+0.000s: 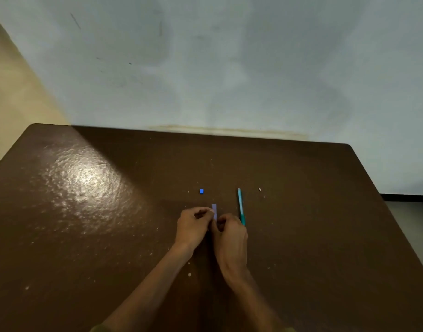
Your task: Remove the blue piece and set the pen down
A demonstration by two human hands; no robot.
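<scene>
Lilac paper strip [214,210] sat mid-table, well short of the far edge, pinched by curled fingers of both the left hand [193,226] and right hand [231,236], beside one teal pen [241,206] and one blue square [201,191].

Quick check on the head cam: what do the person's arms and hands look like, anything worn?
Two bare forearms enter from the bottom edge. The left hand and right hand wear no gloves; no rings, watch or bands show. A strip of olive-green sleeve shows at the bottom edge of the picture on the left arm, with a similar trace on the right.
</scene>
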